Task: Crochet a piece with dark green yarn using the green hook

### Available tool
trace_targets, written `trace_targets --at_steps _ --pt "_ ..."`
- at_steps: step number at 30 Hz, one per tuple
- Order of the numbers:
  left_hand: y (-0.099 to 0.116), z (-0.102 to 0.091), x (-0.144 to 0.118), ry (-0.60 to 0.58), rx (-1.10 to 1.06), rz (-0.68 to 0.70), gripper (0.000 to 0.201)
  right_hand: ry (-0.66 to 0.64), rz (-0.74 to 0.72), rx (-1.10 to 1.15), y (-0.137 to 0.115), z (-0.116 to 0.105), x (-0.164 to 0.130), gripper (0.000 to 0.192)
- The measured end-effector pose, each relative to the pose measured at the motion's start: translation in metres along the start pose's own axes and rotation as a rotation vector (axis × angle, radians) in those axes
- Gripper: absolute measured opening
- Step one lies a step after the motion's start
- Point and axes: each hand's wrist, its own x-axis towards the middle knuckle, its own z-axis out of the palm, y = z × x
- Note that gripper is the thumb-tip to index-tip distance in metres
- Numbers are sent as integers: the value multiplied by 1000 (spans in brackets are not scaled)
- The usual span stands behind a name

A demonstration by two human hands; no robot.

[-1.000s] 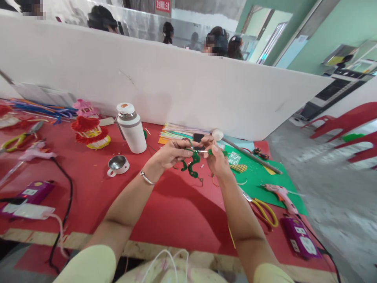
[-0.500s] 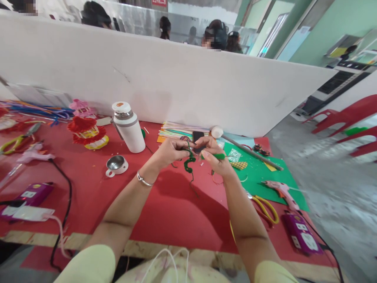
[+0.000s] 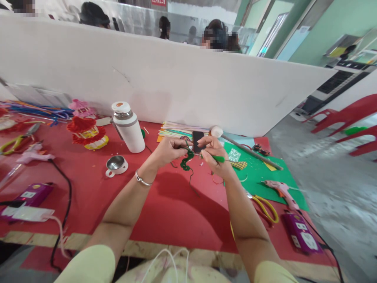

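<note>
Dark green crochet work point(image 3: 186, 162) hangs in a curl from the fingers of my left hand point(image 3: 169, 152), which pinches it at the top. A loose yarn tail dangles below it over the red tabletop. My right hand point(image 3: 216, 155) is closed around a crochet hook point(image 3: 218, 158) with a green handle. Its thin metal shaft points left and reaches the crochet work; whether a loop sits on the tip is too small to tell. Behind my hands lies a dark phone point(image 3: 198, 140), partly covered by my right fingers.
A white thermos point(image 3: 129, 127) and a steel cup point(image 3: 116, 165) stand to the left. Yellow-handled scissors point(image 3: 266, 208), a pink glue gun point(image 3: 284, 192) and a purple power box point(image 3: 302, 232) lie at right. A white partition point(image 3: 176, 82) closes off the back.
The hook has drawn slightly away to the right, showing more of its shaft. The hanging crochet work has shifted a little left, and my right fingers have spread from the left hand.
</note>
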Motion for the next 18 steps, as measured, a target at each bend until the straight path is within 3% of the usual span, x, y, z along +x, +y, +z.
trace_targets --at_steps 12,18 --pt "-2 3 4 213 -59 -8 12 -54 -186 -429 -7 12 -5 12" --pt "0 4 5 124 -353 -156 36 14 -222 -448 -2 21 -8 14"
